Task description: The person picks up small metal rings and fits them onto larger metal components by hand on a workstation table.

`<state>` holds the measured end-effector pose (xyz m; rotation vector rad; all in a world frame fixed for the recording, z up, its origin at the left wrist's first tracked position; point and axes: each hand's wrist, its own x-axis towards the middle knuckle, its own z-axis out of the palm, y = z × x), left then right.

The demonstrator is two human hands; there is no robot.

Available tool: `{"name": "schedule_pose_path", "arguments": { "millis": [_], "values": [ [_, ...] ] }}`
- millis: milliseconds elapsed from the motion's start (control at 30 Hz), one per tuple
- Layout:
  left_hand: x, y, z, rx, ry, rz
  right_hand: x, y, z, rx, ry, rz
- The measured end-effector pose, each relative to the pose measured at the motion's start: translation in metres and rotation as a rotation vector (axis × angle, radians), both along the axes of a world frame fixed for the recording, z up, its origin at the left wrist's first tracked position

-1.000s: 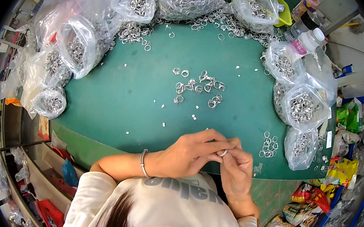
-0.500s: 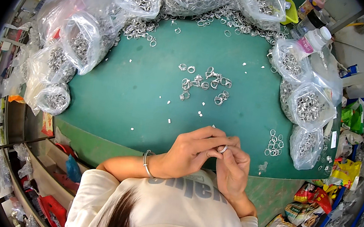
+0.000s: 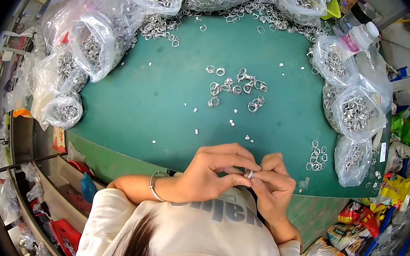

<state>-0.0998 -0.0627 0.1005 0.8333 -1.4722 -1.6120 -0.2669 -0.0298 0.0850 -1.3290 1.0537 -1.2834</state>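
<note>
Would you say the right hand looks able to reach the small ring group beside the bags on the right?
Probably yes: the ring group lies near the right hand, with only green tabletop visible between them, though its fingers seem busy with a silver ring.

From the left hand (image 3: 205,174), there is wide room to pass forward and left over the green desk (image 3: 140,101), as far as the left bags (image 3: 105,57), with just some low white chips (image 3: 196,131) on the way. Straight ahead, the loose rings (image 3: 228,82) stand as obstacle, but one can go around them on both sides, until the heaped rings (image 3: 158,29) block the far edge. To the right, the small ring group (image 3: 317,157) and the right bags (image 3: 377,118) make the passage narrow.
</note>
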Motion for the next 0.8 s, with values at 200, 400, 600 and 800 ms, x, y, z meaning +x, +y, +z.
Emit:
{"name": "schedule_pose_path", "arguments": {
  "millis": [200,400,600,800],
  "values": [
    [-0.005,0.006,-0.001,0.048,0.045,0.057,0.003,0.004,-0.004,0.015,-0.039,-0.039],
    [-0.007,-0.001,0.006,0.406,0.295,-0.007,-0.001,-0.005,-0.001,-0.172,0.189,-0.083],
    [0.003,-0.005,0.008,0.619,0.204,-0.123,-0.003,-0.004,0.002,-0.188,0.321,-0.060],
    [0.002,0.008,0.004,0.490,0.212,-0.038,-0.001,0.001,-0.003,-0.119,0.181,-0.029]
  ]
}}
